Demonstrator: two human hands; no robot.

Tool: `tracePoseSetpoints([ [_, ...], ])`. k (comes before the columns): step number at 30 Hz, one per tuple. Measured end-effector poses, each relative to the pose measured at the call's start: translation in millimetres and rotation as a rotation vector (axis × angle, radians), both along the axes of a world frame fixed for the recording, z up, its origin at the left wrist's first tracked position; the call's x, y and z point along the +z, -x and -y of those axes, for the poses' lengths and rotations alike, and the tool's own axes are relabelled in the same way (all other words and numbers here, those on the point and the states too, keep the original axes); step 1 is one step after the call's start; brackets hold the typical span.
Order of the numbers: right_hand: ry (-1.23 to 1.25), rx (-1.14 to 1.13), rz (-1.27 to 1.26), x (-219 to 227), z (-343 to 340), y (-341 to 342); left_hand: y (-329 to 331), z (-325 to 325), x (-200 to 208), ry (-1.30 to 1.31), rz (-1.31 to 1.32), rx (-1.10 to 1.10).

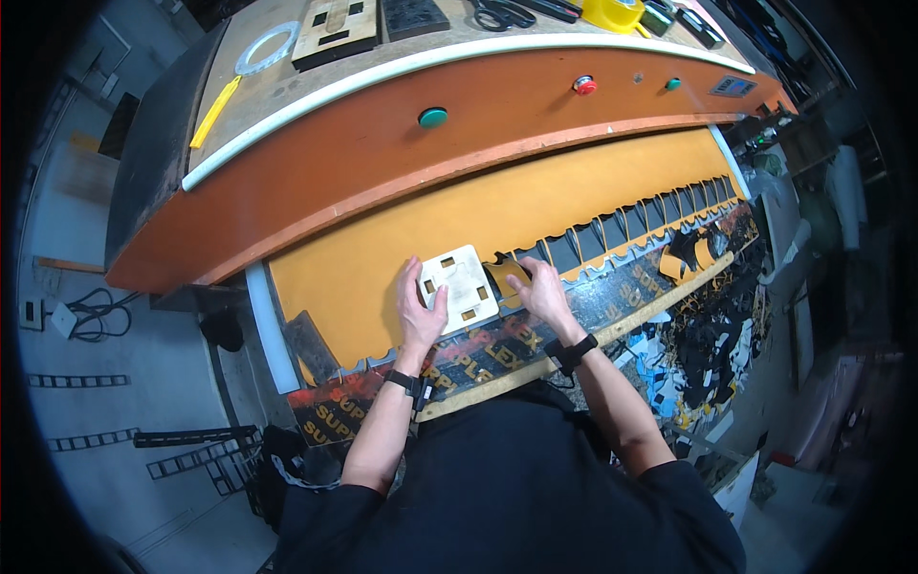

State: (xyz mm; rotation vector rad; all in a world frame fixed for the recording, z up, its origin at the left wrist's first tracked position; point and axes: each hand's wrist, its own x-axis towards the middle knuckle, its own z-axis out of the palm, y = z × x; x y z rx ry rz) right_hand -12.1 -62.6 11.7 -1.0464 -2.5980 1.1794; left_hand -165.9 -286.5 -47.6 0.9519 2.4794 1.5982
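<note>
My left hand grips the left side of a pale square cutting die, a flat block with several rectangular openings. Its thumb rests on the block's top face. The die lies on a wide tan sheet that looks like leather. Just right of the die, my right hand pinches a small curved tan piece at the sheet's near edge. Part of that piece is hidden by the fingers and die. Further right, the sheet's near edge is a row of cut-out gaps with thin strips between them.
Behind the sheet runs an orange machine beam with a green button and a red button. Scissors and yellow tape lie on top. Loose tan pieces sit at right, above a scrap heap.
</note>
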Motion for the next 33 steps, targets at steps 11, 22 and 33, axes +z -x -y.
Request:
tracePoseSetpoints([
  [11,0.399,-0.035,-0.222,-8,-43,-32,-1,3,-3,0.009,0.043,0.009],
  [22,-0.113,0.463,-0.145,10,-7,-13,-10,39,34,0.404,0.045,-0.249],
  [33,-0.125,0.443,-0.170,-22,3,-19,-11,36,39,0.491,-0.112,-0.277],
])
